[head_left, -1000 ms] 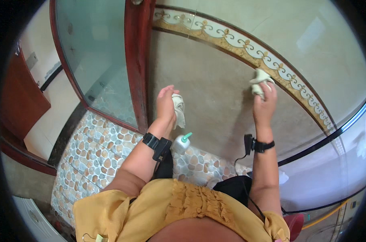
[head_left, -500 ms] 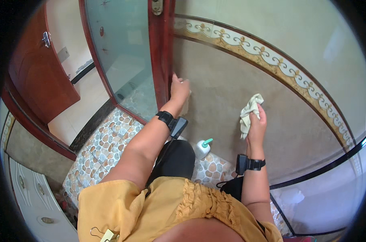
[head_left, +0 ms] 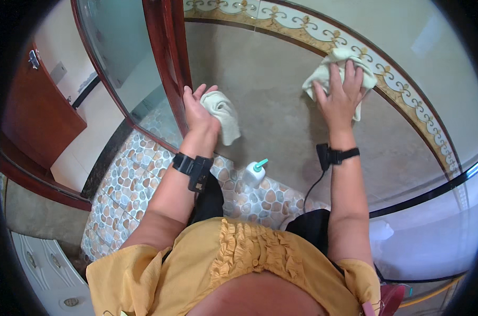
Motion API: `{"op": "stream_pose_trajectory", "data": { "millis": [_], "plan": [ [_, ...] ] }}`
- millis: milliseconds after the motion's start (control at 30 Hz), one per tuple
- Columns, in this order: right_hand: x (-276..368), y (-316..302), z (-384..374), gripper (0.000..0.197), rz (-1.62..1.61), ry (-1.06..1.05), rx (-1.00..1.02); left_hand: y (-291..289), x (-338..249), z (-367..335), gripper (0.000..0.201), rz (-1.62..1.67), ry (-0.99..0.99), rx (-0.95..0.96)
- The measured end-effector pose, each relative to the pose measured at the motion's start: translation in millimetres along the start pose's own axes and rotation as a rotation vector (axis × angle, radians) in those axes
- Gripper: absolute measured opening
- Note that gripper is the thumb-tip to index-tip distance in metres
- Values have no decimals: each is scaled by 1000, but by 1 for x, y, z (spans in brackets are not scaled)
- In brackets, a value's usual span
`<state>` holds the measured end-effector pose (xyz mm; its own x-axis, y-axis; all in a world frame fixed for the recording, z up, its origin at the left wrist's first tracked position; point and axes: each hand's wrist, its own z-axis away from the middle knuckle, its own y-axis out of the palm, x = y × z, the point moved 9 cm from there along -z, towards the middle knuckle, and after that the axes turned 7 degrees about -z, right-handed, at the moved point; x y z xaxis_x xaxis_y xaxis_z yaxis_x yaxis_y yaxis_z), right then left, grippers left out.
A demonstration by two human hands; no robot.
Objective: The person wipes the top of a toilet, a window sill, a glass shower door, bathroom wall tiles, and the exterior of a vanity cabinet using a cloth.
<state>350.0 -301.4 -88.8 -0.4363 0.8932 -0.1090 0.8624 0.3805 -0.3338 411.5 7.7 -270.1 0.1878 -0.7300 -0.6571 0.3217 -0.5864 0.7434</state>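
My right hand (head_left: 340, 95) presses a pale green-white cloth (head_left: 365, 79) to the tiled wall, fingers spread over it, at the decorative border. Beside the red-brown door frame (head_left: 168, 58), my left hand (head_left: 199, 113) has its palm turned up, fingers loosely curled. A second pale cloth (head_left: 225, 118), bunched up, rests in that palm and hangs down on its right side. Part of the left hand's grip is hidden behind the cloth. Below, between my arms, a white bottle (head_left: 254, 175) with a green nozzle stands on the pebble-patterned floor.
The patterned border (head_left: 307, 23) curves across the grey-brown wall (head_left: 270, 95). A frosted glass door panel (head_left: 120, 47) stands at left, with a wooden door (head_left: 44, 110) beyond it. A white cabinet (head_left: 46, 268) is at lower left. Each wrist wears a black strapped device.
My right hand has risen and spread its cloth on the wall at the border. The left hand has turned palm up away from the frame, its cloth now showing. The view has shifted right.
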Motion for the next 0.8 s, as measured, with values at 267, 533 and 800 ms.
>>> {"op": "stream_pose_trajectory", "data": {
  "millis": [267,533,800],
  "plan": [
    [89,118,-31,47,-4,-389,55,-24,4,4,82,-53,181,-104],
    [184,282,127,45,-358,-716,413,-25,-3,9,74,-49,190,-56],
    [156,283,290,44,-127,-945,951,-35,2,7,70,-111,142,13]
  ]
}}
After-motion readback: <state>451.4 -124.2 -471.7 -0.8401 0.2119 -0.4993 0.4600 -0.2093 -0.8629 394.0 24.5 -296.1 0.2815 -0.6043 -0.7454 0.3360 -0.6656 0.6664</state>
